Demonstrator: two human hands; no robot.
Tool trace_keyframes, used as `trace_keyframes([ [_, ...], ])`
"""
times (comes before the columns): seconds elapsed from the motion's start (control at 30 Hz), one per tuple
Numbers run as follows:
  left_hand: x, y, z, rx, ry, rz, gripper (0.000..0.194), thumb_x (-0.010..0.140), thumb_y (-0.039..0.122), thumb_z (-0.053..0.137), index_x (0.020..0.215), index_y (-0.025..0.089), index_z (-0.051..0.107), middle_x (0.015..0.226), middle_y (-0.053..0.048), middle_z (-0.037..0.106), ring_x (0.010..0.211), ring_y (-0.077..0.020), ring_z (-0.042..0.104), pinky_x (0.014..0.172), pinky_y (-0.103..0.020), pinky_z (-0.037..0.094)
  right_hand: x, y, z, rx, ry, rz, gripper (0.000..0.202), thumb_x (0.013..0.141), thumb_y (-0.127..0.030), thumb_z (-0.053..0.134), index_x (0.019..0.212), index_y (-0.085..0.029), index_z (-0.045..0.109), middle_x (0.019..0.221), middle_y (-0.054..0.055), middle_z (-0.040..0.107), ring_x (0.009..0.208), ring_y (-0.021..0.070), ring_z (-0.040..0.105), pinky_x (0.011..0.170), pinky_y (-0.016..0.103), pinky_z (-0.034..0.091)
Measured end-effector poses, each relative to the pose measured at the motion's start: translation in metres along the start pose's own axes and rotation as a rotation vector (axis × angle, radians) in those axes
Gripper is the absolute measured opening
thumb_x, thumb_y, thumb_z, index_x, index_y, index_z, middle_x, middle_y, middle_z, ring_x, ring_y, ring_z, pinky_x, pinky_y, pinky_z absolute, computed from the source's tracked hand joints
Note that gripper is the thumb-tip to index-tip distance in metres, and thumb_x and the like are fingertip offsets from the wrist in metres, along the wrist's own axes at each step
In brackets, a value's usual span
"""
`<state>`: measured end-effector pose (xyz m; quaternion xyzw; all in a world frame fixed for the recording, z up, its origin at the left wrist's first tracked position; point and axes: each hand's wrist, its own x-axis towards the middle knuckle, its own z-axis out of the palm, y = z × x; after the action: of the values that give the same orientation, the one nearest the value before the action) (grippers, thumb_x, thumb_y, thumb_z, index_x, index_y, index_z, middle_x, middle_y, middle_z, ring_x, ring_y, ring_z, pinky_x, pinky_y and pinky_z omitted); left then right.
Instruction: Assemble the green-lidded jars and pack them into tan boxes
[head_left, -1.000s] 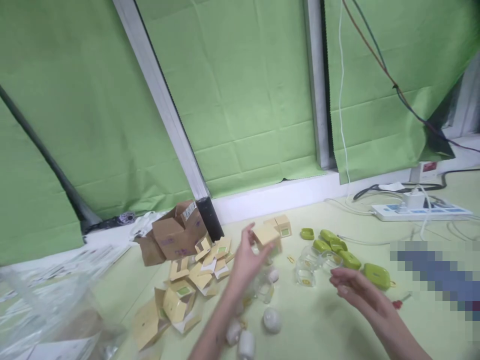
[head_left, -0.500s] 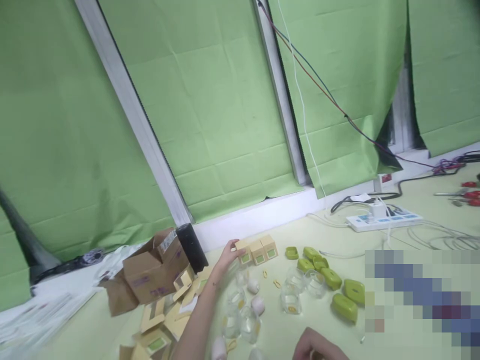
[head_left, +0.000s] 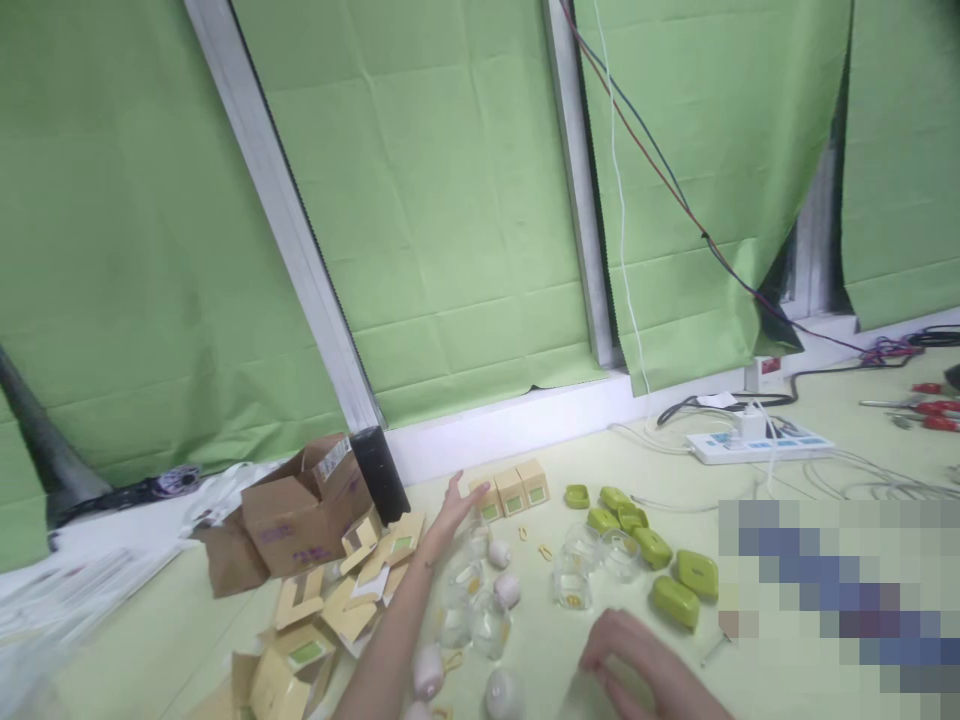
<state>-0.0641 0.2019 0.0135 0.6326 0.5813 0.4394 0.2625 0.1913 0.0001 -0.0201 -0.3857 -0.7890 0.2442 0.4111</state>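
Note:
My left hand (head_left: pixel 455 508) reaches far out with thumb and fingers spread, beside the leftmost of three small yellow cartons (head_left: pixel 511 492) standing in a row. Each carton has a green label on its front. Low in the view, my right hand (head_left: pixel 637 650) hovers with bent fingers and a gap to the thumb; nothing shows in it. Clear plastic cups (head_left: pixel 491 625) and pale rounded pieces (head_left: pixel 429 670) lie between my arms. More clear cups (head_left: pixel 574 588) stand beyond the right hand, near several olive-green lids or cases (head_left: pixel 675 600). Small yellow loops (head_left: pixel 545 552) lie between them.
Opened yellow cartons (head_left: pixel 307 650) pile up left of my forearm. Behind them are a brown cardboard box (head_left: pixel 300 540) and a black upright block (head_left: pixel 381 475). A white power strip (head_left: pixel 761 445) with cables lies at right. Red-handled tools (head_left: pixel 934 408) sit at far right.
My left hand has let go of the leftmost carton and spread its fingers, drawing slightly left. My right hand has risen further into view. The camera view has shifted slightly.

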Motion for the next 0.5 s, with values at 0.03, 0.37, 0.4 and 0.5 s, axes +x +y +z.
trace_keyframes([
  [0.03, -0.003, 0.008, -0.001, 0.02, 0.052, 0.028, 0.034, 0.086, 0.032, 0.053, 0.117, 0.017, 0.051, 0.122, -0.009, 0.052, 0.106, -0.0233, 0.053, 0.088, -0.045, 0.045, 0.002, 0.005, -0.012, -0.137, 0.025, 0.002, 0.019, 0.083, -0.023, 0.044, 0.088, -0.024, 0.062, 0.089, 0.006, 0.067, 0.088, 0.022, 0.061, 0.077, 0.035, 0.047],
  [0.37, -0.147, 0.07, -0.026, 0.386, -0.119, 0.318, 0.009, 0.073, 0.029, 0.061, 0.08, 0.024, 0.063, 0.09, -0.002, 0.058, 0.098, -0.024, 0.047, 0.093, -0.04, 0.034, -0.004, 0.069, -0.067, -0.79, -0.081, 0.298, 0.019, 0.071, -0.034, 0.059, 0.084, -0.022, 0.065, 0.086, 0.009, 0.067, 0.083, 0.0309, 0.061, 0.069, 0.042, 0.043],
  [0.4, -0.158, 0.068, -0.027, 0.447, -0.152, 0.307, 0.01, 0.071, 0.028, 0.062, 0.079, 0.023, 0.064, 0.09, -0.002, 0.058, 0.098, -0.025, 0.046, 0.093, -0.041, 0.033, -0.004, 0.068, -0.062, -0.763, -0.11, 0.277, 0.017, 0.072, -0.033, 0.058, 0.084, -0.022, 0.064, 0.087, 0.008, 0.067, 0.082, 0.0296, 0.062, 0.068, 0.041, 0.043],
  [0.5, -0.175, 0.055, -0.022, 0.594, -0.193, 0.257, 0.013, 0.069, 0.027, 0.063, 0.08, 0.02, 0.065, 0.091, -0.007, 0.057, 0.098, -0.0284, 0.045, 0.093, -0.049, 0.029, -0.003, 0.056, -0.048, -0.697, -0.186, 0.194, 0.012, 0.073, -0.029, 0.056, 0.083, -0.024, 0.061, 0.085, 0.005, 0.067, 0.077, 0.0259, 0.062, 0.067, 0.038, 0.043],
])
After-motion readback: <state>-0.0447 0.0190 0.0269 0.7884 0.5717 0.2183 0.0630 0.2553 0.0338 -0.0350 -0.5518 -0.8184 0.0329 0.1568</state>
